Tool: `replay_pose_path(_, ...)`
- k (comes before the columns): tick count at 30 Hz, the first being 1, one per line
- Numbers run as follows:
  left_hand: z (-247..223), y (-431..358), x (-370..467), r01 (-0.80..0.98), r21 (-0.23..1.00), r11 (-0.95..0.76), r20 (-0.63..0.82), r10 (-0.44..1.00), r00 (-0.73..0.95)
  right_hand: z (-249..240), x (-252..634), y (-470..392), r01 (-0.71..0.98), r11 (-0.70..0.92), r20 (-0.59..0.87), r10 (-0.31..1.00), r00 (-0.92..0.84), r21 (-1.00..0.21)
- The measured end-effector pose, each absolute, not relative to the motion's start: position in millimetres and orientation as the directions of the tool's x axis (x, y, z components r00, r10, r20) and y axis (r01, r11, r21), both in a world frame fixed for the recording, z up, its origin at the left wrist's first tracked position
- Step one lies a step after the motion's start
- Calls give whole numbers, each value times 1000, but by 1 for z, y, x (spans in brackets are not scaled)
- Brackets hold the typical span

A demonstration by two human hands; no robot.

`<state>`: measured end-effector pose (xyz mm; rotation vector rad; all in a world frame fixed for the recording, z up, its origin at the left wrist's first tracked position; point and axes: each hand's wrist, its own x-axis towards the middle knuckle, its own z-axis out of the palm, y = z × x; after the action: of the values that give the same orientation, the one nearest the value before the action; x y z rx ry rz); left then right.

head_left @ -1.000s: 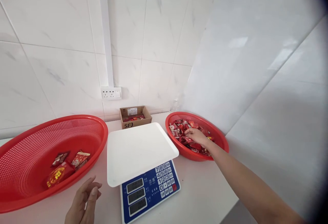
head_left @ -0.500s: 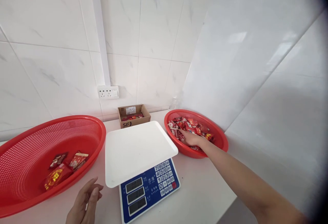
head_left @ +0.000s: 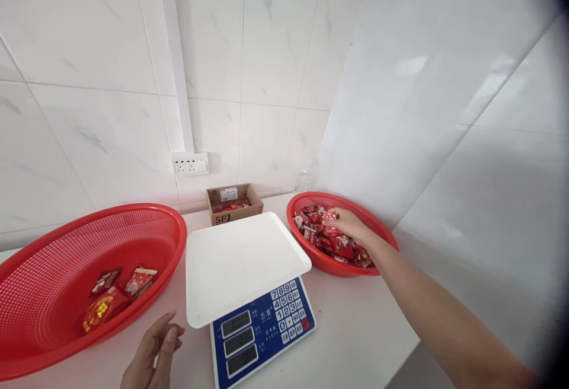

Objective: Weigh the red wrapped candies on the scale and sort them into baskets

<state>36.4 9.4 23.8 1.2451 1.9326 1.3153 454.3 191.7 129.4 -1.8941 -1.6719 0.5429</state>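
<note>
Head view shows a small pink-and-red packet [head_left: 329, 216] at the tips of the right hand [head_left: 350, 226], the fingers narrowed and apparently pinching it. Half a second ago those fingers were spread low among the heaped packets [head_left: 340, 248]; now they are drawn together nearer the basket's far side, which suggests one piece has been singled out from the heap. It lies directly at the fingertips, just above the other packets, which spread below and toward the wearer from them, inside the right basket [head_left: 320, 264]. Left of these fingers is the scale's white tray [head_left: 246, 264], bare, with the keypad panel [head_left: 267, 321] nearer the wearer; beyond it, a cardboard box [head_left: 236, 216] stands on the surface [head_left: 355, 324]. Well apart, the left hand [head_left: 153, 350] has its fingers loosely curled, visibly holding nothing, with the left basket [head_left: 128, 226] and its few packets [head_left: 106, 311] beside them.
</note>
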Motion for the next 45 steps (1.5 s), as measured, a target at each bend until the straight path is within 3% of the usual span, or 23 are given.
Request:
replay_pose_path(3, 22, 10, 31, 419, 902, 104, 93, 901, -424, 139, 423, 186, 663, 34, 72, 997, 30, -748)
replay_pose_path(6, 22, 10, 28, 417, 906, 77, 107, 910, -401, 141, 377, 180, 509, 88, -19, 980, -200, -856)
replay_pose_path(9, 21, 10, 30, 411, 912, 18, 162, 903, -398, 137, 336, 178, 493, 116, -127, 893, -432, -862)
replay_pose_path(11, 19, 9, 30, 414, 910, -12, 192, 899, -395, 134, 319, 180, 539, 176, -137, 861, -490, -823)
replay_pose_path(14, 15, 9, 30, 419, 907, -28, 207, 897, -389, 130, 307, 187, 556, 214, -81, 886, -458, -803)
replay_pose_path(20, 12, 8, 29, 421, 905, -57, 226, 904, -364, 121, 299, 188, 447, 135, -82, 897, -433, -884)
replay_pose_path(28, 14, 8, 31, 415, 908, -49, 218, 904, -369, 110, 295, 190, 386, 102, 30, 982, -188, -917)
replay_pose_path(34, 19, 8, 31, 427, 903, -43, 216, 905, -366, 116, 280, 188, 536, 167, 35, 968, -248, -828)
replay_pose_path(39, 24, 8, 31, 409, 911, -49, 209, 910, -357, 114, 263, 172, 713, 362, -58, 870, -490, -601)
replay_pose_path(45, 23, 8, 31, 440, 895, -72, 241, 908, -343, 110, 247, 154, 711, 550, -193, 715, -672, -438)
